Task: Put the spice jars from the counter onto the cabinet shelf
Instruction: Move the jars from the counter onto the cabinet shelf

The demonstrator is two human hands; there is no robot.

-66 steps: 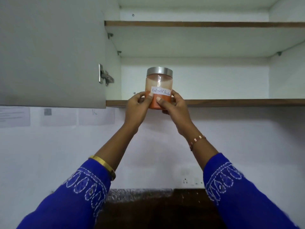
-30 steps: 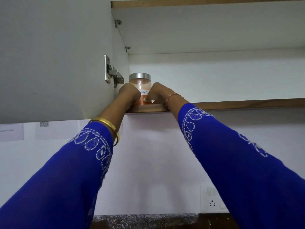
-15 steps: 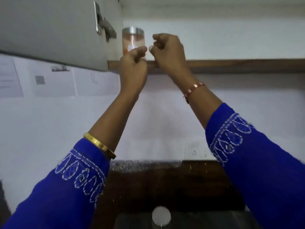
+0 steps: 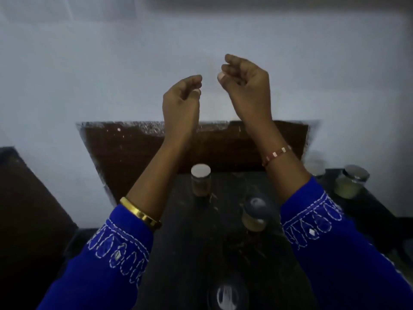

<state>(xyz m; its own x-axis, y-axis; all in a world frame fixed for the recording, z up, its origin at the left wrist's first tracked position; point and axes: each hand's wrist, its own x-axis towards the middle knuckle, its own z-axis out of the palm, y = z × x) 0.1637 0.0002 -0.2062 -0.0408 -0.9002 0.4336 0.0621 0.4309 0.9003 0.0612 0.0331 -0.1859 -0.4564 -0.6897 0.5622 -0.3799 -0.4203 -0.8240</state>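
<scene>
Both hands hang in the air in front of the pale wall, holding nothing. My left hand point(image 4: 182, 101) and my right hand point(image 4: 247, 86) have loosely curled fingers. Below them, on the dark counter point(image 4: 190, 253), stand several spice jars with metal lids: a brown-filled jar point(image 4: 200, 182) near the back, a tan-filled jar point(image 4: 254, 214) in the middle, a pale green-filled jar point(image 4: 350, 184) at the right, and a lid point(image 4: 228, 296) of one at the bottom edge. The cabinet shelf and the red chilli jar are out of view.
A dark brown backsplash point(image 4: 134, 151) runs behind the counter. Another blurred jar point(image 4: 316, 167) stands at the right by the wall. A dark surface point(image 4: 22, 198) lies at the far left. The cabinet's underside is a dark band point(image 4: 268, 3) at the top.
The red chilli jar was set on the shelf and both hands let go. The hands have come down and the view has tilted down to the counter.
</scene>
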